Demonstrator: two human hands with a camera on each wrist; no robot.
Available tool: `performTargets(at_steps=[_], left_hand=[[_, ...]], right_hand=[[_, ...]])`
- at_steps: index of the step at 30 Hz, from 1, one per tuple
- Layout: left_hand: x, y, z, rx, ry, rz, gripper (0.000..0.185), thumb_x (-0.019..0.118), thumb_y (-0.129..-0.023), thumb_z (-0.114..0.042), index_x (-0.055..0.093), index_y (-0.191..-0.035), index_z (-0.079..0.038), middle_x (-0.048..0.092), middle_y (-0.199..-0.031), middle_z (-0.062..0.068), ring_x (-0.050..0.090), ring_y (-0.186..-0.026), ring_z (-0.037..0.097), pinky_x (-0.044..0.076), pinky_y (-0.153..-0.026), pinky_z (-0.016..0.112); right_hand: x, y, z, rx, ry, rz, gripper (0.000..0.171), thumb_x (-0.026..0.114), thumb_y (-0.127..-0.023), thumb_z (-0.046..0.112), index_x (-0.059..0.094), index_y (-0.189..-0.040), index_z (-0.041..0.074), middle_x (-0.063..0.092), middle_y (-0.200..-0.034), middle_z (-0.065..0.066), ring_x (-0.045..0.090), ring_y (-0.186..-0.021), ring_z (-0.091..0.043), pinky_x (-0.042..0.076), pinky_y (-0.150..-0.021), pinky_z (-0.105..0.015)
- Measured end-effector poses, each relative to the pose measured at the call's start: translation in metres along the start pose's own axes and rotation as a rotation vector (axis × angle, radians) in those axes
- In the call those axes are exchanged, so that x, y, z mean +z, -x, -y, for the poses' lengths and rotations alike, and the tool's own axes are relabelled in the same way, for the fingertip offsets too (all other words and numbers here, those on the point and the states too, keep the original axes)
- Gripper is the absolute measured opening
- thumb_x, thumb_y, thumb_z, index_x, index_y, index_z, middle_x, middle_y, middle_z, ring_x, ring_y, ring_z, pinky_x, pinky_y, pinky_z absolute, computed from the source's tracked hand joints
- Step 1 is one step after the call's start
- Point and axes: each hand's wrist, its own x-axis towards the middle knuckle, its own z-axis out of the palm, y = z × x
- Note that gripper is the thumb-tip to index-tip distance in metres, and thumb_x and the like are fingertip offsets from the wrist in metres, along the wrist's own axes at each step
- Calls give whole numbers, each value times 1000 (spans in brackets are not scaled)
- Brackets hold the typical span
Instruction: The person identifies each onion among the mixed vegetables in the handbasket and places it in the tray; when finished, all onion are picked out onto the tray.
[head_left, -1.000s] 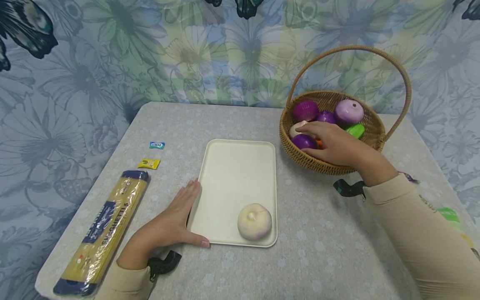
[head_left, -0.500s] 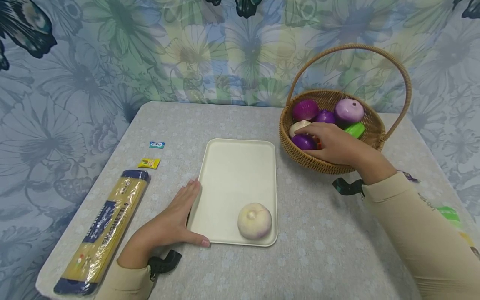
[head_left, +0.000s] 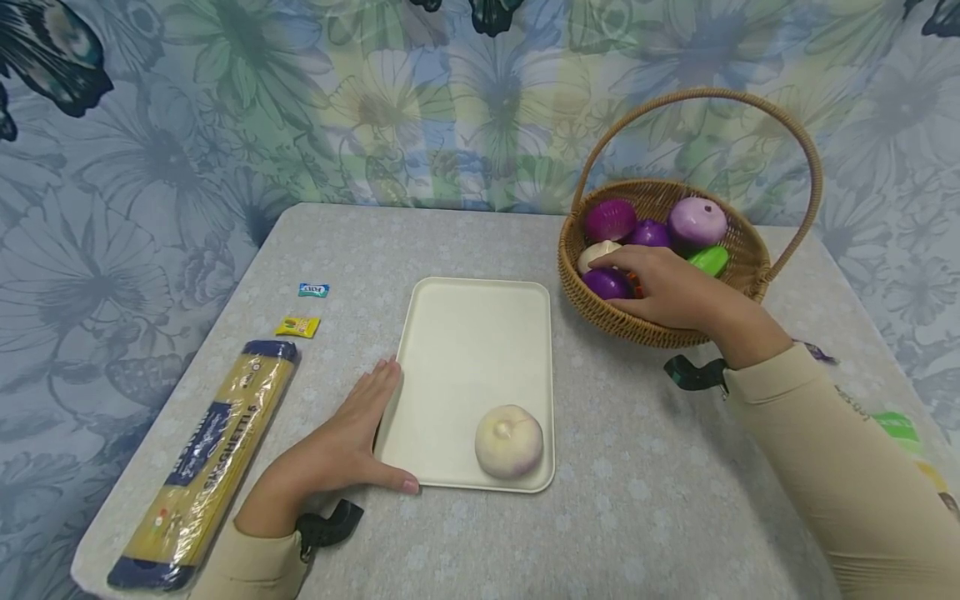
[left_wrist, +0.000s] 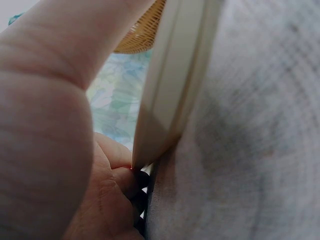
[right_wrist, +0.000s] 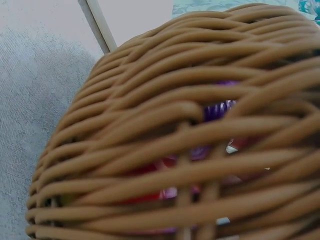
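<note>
In the head view my left hand (head_left: 341, 437) lies against the left edge of a cream tray (head_left: 465, 350), fingers straight along its side and thumb at the near corner. A whitish, round, onion-like vegetable (head_left: 508, 442) sits in the tray's near right corner. My right hand (head_left: 667, 287) is inside a wicker basket (head_left: 652, 333), its index finger and thumb on either side of a glossy purple round vegetable (head_left: 606, 283). Something orange-red (head_left: 636, 285) shows under the palm. The other right fingers are hidden. Only basket weave fills the right wrist view.
More vegetables lie in the basket: a magenta onion (head_left: 611, 220), a pale purple one (head_left: 697, 222), a green one (head_left: 709, 261) and a whitish one (head_left: 597, 252). At left are a spaghetti packet (head_left: 206, 467), a yellow sachet (head_left: 297, 326) and a blue sachet (head_left: 313, 290).
My right index finger has drawn in slightly toward the purple vegetable, and the thumb tip has shifted a little to the right. The left hand and tray have stayed in place.
</note>
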Motion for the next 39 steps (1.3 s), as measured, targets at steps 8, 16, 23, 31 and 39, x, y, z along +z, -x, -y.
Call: performTargets(at_steps=[8, 16, 23, 31, 39], left_hand=[[-1, 1, -1, -4, -4, 8, 159, 96, -58, -69, 6, -166, 4, -1, -173, 20, -7, -159, 33, -2, -126, 50], [0, 1, 0, -5, -14, 7, 160, 96, -57, -70, 5, -166, 4, -1, -173, 20, -7, -159, 32, -3, -126, 49], [-1, 1, -1, 8, -6, 3, 159, 96, -58, -69, 5, -166, 5, -1, -173, 20, -7, -159, 33, -4, -126, 48], [0, 1, 0, 31, 3, -9, 156, 94, -62, -69, 6, -165, 8, 1, -172, 25, -5, -158, 38, -3, -126, 50], [0, 0, 0, 12, -11, -2, 158, 95, -59, -70, 6, -166, 6, 0, -173, 22, -6, -159, 35, -3, -126, 49]], right_hand=[[-1, 2, 0, 17, -9, -1, 54, 82, -93, 7, 61, -143, -1, 61, -144, -18, 53, -136, -37, 41, -113, -58], [-6, 3, 2, 59, -16, -20, 55, 82, -95, 15, 61, -144, 2, 61, -144, -15, 55, -134, -35, 44, -111, -58], [-14, 5, 5, 98, -12, -46, 58, 83, -95, 21, 61, -145, 2, 62, -142, -15, 56, -131, -34, 46, -108, -58], [-23, 4, 6, 86, -6, -74, 57, 85, -93, 19, 63, -142, -1, 63, -138, -17, 59, -125, -33, 49, -105, -56], [-32, 6, 7, 112, -16, -75, 56, 84, -94, 20, 63, -142, 1, 64, -135, -17, 61, -120, -33, 52, -100, -57]])
